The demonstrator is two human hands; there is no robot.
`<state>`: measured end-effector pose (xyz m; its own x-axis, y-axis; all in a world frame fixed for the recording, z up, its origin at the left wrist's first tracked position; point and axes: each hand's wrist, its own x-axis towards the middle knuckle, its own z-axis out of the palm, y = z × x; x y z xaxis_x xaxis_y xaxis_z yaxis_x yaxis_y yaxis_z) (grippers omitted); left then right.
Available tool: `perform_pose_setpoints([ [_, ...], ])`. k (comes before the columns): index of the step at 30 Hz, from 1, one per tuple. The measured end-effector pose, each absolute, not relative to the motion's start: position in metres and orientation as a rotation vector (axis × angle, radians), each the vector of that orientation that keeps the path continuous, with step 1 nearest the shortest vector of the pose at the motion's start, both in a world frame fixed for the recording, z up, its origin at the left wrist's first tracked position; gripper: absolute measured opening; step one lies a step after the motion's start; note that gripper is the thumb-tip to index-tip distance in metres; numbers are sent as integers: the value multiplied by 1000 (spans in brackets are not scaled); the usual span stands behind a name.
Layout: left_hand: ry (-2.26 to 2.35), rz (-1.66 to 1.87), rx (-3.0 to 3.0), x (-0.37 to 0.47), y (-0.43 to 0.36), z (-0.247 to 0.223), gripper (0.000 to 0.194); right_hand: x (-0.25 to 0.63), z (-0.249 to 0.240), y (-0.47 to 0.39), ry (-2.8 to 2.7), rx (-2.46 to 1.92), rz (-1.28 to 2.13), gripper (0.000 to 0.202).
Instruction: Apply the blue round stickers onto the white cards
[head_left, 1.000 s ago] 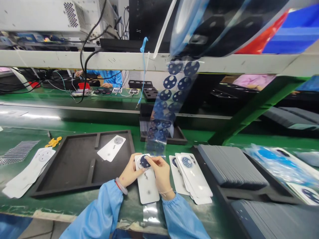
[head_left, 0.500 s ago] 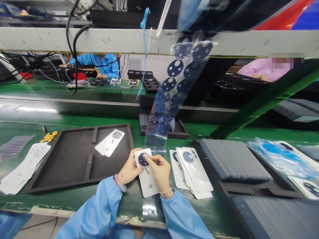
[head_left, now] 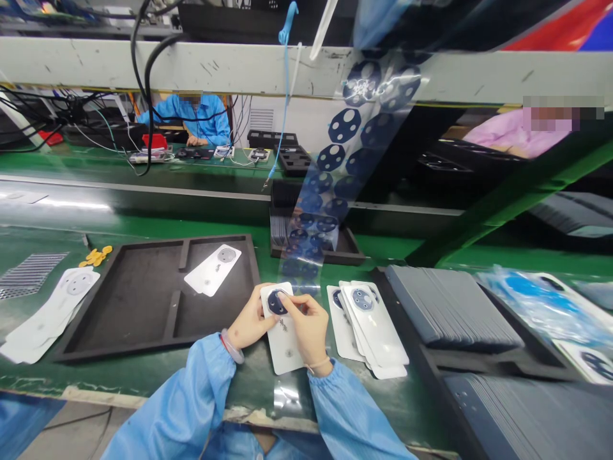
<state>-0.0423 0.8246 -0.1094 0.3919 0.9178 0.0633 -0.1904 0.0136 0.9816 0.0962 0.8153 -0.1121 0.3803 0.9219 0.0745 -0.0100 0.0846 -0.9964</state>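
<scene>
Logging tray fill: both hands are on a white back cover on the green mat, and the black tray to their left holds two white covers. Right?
Not quite. The head view shows the black tray holding only one white cover. Both the left hand and right hand are on the white back cover.

I see a green desk [head_left: 143, 377] under a scuffed white shelf beam [head_left: 191, 67]. Beyond it, a person in blue [head_left: 198, 118] sits at another green bench [head_left: 71, 166] strung with black cables [head_left: 143, 96].

Two hands [head_left: 249, 326]; one black tray [head_left: 119, 306] (holding one white cover [head_left: 213, 271]).
</scene>
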Motion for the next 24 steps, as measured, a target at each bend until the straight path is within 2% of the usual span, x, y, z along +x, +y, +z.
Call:
perform_pose_setpoints([
  [24,720,1009,1257,-43,823,-111,60,93,-109,812,-962,-1320,843,36],
])
